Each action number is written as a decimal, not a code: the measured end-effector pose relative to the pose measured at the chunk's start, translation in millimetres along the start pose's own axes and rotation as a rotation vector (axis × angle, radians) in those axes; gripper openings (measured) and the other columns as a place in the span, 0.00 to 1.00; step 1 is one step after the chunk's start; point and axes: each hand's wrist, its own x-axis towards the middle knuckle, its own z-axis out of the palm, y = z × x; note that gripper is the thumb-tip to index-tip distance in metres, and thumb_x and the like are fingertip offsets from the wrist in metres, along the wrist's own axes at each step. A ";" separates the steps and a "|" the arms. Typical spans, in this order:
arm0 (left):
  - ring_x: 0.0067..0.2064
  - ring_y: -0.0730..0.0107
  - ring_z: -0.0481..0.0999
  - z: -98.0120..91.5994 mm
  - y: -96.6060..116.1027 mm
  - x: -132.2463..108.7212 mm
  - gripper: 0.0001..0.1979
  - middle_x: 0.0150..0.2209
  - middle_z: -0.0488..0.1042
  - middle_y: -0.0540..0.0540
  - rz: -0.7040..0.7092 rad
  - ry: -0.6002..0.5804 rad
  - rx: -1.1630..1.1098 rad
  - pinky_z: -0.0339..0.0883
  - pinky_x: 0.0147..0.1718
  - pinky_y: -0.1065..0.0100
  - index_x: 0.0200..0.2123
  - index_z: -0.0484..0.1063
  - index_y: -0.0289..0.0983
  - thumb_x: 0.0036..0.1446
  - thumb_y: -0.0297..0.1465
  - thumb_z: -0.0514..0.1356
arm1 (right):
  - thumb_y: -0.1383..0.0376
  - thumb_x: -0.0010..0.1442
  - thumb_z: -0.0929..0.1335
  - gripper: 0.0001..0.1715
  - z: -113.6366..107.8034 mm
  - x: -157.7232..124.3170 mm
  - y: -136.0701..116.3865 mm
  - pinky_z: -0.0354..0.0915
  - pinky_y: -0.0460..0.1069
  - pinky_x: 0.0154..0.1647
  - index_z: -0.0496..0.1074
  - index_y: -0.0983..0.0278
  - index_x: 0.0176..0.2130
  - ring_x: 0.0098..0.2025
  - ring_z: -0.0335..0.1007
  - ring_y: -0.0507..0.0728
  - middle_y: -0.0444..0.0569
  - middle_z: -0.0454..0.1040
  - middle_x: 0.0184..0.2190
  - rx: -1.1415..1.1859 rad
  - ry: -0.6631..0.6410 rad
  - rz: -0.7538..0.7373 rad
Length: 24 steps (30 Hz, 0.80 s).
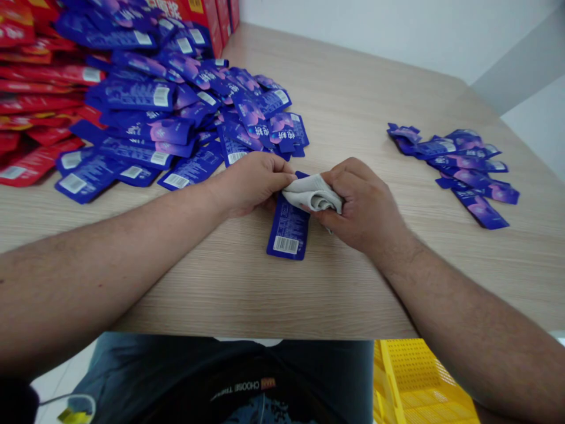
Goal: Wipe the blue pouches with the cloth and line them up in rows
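Observation:
A blue sachet point(288, 228) with a white barcode lies flat on the wooden table point(353, 106) in front of me, its top end under my hands. My left hand point(251, 182) is closed, pinching the sachet's upper edge and touching a grey-white cloth point(311, 192). My right hand point(359, 203) is closed around that crumpled cloth, pressing it onto the sachet's top part.
A big heap of blue sachets point(176, 112) covers the table's left side, with red sachets point(35, 100) further left and red boxes point(216, 17) behind. A small group of blue sachets point(463, 165) lies at the right. A yellow plastic crate point(419, 383) sits below the table edge.

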 end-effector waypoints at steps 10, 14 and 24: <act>0.25 0.74 0.66 4.1 -6.3 4.1 0.09 0.24 0.69 0.51 0.100 0.125 0.028 0.62 0.27 0.70 0.26 0.70 0.38 0.58 0.24 0.60 | 0.70 0.56 0.73 0.16 -6.7 -1.5 -16.6 0.70 0.53 0.43 0.80 0.60 0.46 0.43 0.73 0.59 0.50 0.77 0.41 0.149 -0.281 -0.165; 0.25 0.74 0.65 4.1 -5.1 4.6 0.09 0.23 0.66 0.52 0.094 0.129 0.064 0.59 0.26 0.70 0.27 0.68 0.39 0.58 0.23 0.60 | 0.69 0.56 0.73 0.15 -3.5 0.6 -5.2 0.70 0.55 0.44 0.80 0.61 0.45 0.44 0.72 0.62 0.52 0.76 0.39 0.016 -0.071 -0.015; 0.29 0.71 0.63 2.4 -9.7 10.0 0.11 0.24 0.65 0.52 0.229 0.227 0.149 0.57 0.27 0.69 0.25 0.66 0.40 0.59 0.24 0.59 | 0.70 0.58 0.72 0.17 -4.1 -2.7 -19.8 0.70 0.53 0.43 0.81 0.63 0.48 0.41 0.73 0.59 0.52 0.76 0.40 0.118 -0.288 -0.178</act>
